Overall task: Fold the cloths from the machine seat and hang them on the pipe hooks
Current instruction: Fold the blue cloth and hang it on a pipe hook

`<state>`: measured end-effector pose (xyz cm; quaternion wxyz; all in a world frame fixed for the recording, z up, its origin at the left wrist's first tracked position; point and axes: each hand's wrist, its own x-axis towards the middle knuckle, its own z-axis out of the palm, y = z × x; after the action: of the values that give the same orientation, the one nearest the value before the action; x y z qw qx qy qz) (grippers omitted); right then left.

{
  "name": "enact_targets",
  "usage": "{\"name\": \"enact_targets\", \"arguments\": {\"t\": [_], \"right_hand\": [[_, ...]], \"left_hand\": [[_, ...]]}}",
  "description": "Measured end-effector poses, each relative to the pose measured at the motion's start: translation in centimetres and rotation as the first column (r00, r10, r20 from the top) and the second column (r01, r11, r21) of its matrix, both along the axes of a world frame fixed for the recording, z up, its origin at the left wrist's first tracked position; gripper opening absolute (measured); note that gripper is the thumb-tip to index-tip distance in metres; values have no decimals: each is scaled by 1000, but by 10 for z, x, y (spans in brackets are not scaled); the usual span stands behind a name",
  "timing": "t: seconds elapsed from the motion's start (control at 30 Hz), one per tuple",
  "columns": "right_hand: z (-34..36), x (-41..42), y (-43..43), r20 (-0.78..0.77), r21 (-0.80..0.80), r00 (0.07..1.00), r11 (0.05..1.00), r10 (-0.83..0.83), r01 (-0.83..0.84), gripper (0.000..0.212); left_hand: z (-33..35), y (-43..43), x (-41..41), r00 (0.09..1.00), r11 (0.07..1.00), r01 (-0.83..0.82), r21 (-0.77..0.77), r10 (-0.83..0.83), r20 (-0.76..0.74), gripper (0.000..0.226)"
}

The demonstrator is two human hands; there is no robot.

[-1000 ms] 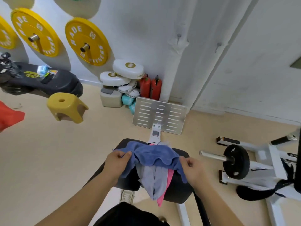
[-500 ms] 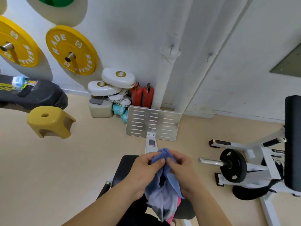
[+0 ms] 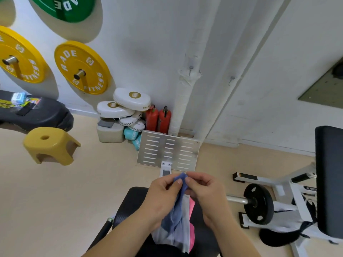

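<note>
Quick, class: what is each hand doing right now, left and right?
Left hand: closed, pinching the top of the blue cloth.
Right hand: closed, pinching the top of the same blue cloth.

We read "RADE FITNESS" on the yellow weight plate [image 3: 82, 68]. Above that plate, the green plate [image 3: 68, 6] shows "ADE". To its lower right, the stacked white pads [image 3: 130, 122] carry "STARLIGHT" and "AGAINGT THE".

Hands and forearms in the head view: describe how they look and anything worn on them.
The left hand and right hand are bare: no gloves, rings or bands show. The left forearm and right forearm are bare too, with no sleeve, watch or bracelet in view. The nails that show are short and unpainted.
</note>
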<state>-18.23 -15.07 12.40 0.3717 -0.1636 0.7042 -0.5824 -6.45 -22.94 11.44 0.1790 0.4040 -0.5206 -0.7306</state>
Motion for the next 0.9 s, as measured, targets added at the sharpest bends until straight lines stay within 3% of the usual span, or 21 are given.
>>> {"name": "enact_targets", "arguments": {"t": [0.13,0.37,0.47,0.53,0.63,0.77,0.83,0.9], "right_hand": [[0,-4,1,-69,30,998,1000,4,-2,15],[1,-9,2,-43,42,999,999,14,-12,18],[1,-11,1,-94,109,986,986,138,-128,31],[6,-12,2,-138,171,958,958,253,-228,41],[15,-17,4,-271,225,904,935,330,-273,41],[13,-23,6,-501,274,757,906,420,-322,47],[13,-23,8,-539,260,693,877,479,-404,39],[18,-26,9,-512,214,693,857,508,-469,34]], "left_hand": [[-1,4,-3,993,993,-115,5,115,-6,23],[3,4,-8,994,962,87,-258,-66,89,36],[2,4,-10,984,912,147,-383,-96,150,29],[-4,1,-8,980,896,153,-417,-82,184,19],[-12,-7,-3,962,886,242,-396,-167,215,25],[-1,-19,3,966,876,226,-427,-146,213,26],[18,-27,4,966,854,243,-460,-170,195,26],[47,-36,6,956,792,293,-536,-223,193,24]]}}
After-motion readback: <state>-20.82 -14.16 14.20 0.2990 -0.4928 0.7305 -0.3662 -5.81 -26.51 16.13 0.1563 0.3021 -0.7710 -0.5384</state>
